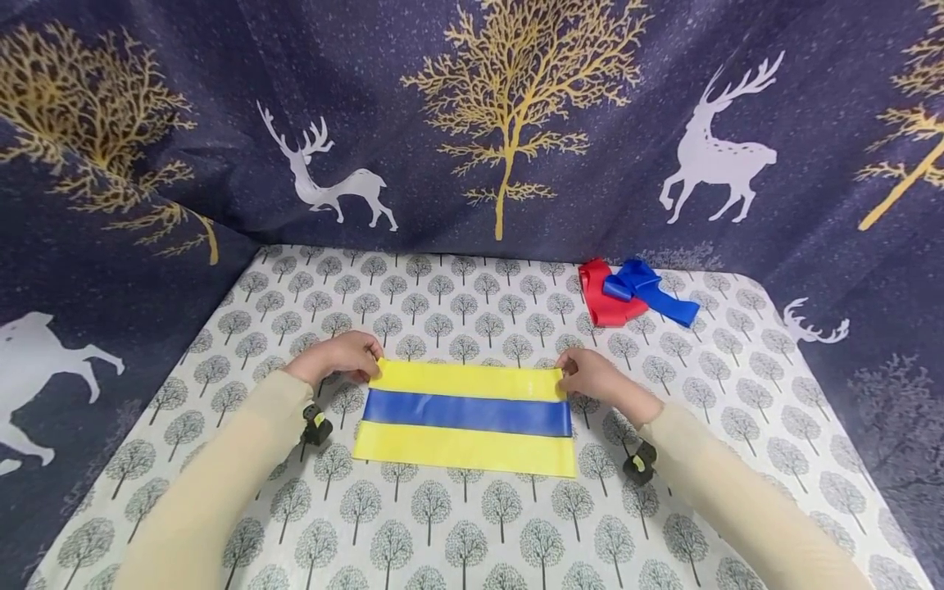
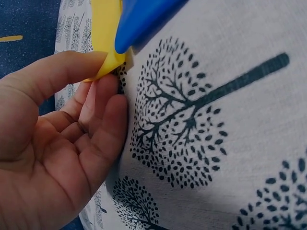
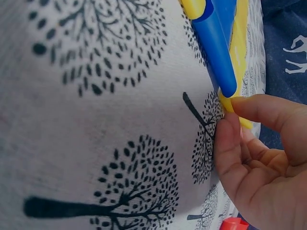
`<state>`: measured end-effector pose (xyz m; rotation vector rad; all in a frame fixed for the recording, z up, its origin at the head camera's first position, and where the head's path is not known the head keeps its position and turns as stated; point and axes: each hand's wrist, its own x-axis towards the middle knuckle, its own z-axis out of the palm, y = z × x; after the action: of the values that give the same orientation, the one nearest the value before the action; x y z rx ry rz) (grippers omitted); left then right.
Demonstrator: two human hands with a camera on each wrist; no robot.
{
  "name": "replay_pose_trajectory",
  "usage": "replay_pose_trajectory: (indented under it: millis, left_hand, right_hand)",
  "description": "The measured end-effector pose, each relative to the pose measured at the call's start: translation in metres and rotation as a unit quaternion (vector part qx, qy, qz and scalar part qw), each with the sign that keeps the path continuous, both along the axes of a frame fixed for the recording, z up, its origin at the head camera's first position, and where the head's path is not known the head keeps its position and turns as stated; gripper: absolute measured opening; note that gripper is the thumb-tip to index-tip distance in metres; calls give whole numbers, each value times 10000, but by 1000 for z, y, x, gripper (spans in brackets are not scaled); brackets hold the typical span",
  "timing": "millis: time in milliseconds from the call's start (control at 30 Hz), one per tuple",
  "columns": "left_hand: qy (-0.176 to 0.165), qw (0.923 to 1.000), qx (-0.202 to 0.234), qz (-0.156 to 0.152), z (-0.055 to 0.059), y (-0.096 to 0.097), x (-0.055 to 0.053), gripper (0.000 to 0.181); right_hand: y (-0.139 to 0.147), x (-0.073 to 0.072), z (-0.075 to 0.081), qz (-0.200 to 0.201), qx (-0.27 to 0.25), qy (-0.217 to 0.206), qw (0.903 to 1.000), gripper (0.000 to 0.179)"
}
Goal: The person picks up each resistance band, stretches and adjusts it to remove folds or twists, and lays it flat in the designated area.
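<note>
A yellow elastic band [image 1: 465,449] lies spread flat across the middle of the table, with a blue elastic band [image 1: 468,412] running lengthwise over it. Yellow shows along both long sides of the blue. My left hand [image 1: 350,356] pinches the yellow band's far left corner between thumb and fingers. At the far right corner, my right hand [image 1: 593,377] pinches the yellow band the same way. Close up in the left wrist view, the blue band's end [image 2: 132,28] sits just beyond the left thumb. The right wrist view has its other end [image 3: 218,57] near the right thumb tip.
A red band [image 1: 608,305] and another blue band [image 1: 664,301] lie crumpled together at the table's back right. Tree-printed cloth [image 1: 465,533] covers the table. Behind it hangs a dark blue curtain [image 1: 442,205] with deer and trees.
</note>
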<state>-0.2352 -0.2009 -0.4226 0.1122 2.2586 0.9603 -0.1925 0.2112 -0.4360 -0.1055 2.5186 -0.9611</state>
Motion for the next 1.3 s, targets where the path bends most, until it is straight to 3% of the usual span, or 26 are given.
replay_pose_trajectory:
  millis: [167, 467, 767, 933, 1100, 1200, 1300]
  left_hand:
    - [28, 10000, -45, 53, 3, 5, 2, 24]
    - [435, 9950, -788, -426, 10, 11, 3, 25]
    - [483, 9907, -901, -893, 15, 3, -1, 36]
    - [392, 9892, -794, -1165, 19, 1, -4, 13]
    - [758, 9795, -1110, -1498, 30, 0, -10, 32]
    - [1090, 9743, -1272, -1508, 38, 1, -15, 47]
    - [1107, 9795, -947, -1390, 44, 4, -19, 50]
  right_hand:
    - [2, 2, 2, 4, -57, 61, 10000, 31]
    - [-2, 4, 3, -68, 282, 122, 9995, 32]
    - [3, 6, 2, -293, -559, -91, 9980, 30]
    - [8, 9, 8, -228, -630, -165, 9976, 29]
    - [18, 6, 14, 61, -491, 56, 9988, 31]
    - [26, 2, 18, 161, -463, 250, 9985, 34]
    - [32, 0, 24, 153, -404, 408, 9982, 35]
